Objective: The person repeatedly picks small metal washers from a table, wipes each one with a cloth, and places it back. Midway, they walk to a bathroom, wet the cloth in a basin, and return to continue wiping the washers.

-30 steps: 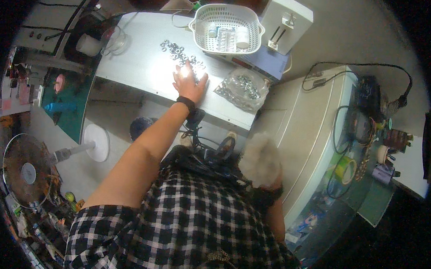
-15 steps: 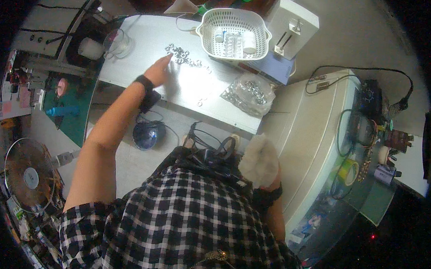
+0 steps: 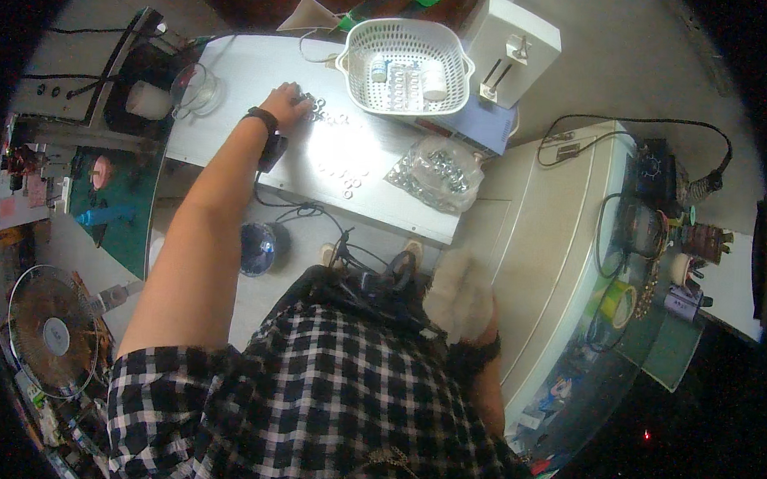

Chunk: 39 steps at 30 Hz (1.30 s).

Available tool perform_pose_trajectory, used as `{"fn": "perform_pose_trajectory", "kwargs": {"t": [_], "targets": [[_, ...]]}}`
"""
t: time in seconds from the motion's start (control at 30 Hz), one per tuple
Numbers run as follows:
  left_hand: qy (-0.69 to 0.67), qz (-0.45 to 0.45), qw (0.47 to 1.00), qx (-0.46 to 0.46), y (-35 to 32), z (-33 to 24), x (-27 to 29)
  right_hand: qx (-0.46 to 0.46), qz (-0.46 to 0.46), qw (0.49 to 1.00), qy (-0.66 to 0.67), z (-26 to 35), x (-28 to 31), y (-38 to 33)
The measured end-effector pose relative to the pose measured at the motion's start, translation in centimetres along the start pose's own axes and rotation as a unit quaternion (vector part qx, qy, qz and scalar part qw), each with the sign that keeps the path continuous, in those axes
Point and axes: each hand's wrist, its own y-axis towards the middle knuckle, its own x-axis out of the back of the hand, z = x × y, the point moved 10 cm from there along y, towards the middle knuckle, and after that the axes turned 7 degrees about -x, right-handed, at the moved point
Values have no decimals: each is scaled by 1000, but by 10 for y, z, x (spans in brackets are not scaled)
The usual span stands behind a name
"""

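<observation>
My left hand [image 3: 287,103], a black watch on its wrist, reaches far out over the white table [image 3: 237,70] and lies with curled fingers on a small heap of metal rings [image 3: 324,113]. More rings [image 3: 347,183] lie scattered nearer the table's front edge. My right hand [image 3: 462,295] is in a white glove with a black cuff. It hangs low by my lap, beside the table's right corner, and touches nothing that I can see. Its fingers are hidden.
A white perforated basket [image 3: 359,80] with small items stands behind the rings, on a pale blue box. A white box [image 3: 513,50] is to its right. A clear bag of metal parts [image 3: 436,174], a glass cup [image 3: 199,89], a white cabinet [image 3: 552,237] and a floor fan [image 3: 51,329] surround me.
My left hand has moved from the table's front middle leftward and farther back, onto the heap of rings. The right hand has stayed by my lap.
</observation>
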Motion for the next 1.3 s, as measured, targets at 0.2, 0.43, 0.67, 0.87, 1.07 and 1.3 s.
{"fn": "perform_pose_trajectory", "kwargs": {"t": [0.2, 0.43, 0.67, 0.87, 1.07, 1.3], "targets": [[45, -44, 997, -38, 2, -30, 0, 176, -53, 624, -760, 10, -39, -16], [57, 2, 994, -95, -14, -66, -20, 179, -84, 885, -421, 12, -20, -13], [109, -7, 982, -156, -33, -97, -40, -32, 19, 930, -365, -24, -26, -15], [95, -27, 981, -167, -48, -104, -43, 94, -20, 880, -465, 6, -20, -26], [91, -21, 979, -183, -56, -106, -52, 186, 61, 581, -790, 4, -46, -38], [105, -3, 978, -179, -71, -112, -56, 336, 11, -606, -721, -45, -34, -50]]}}
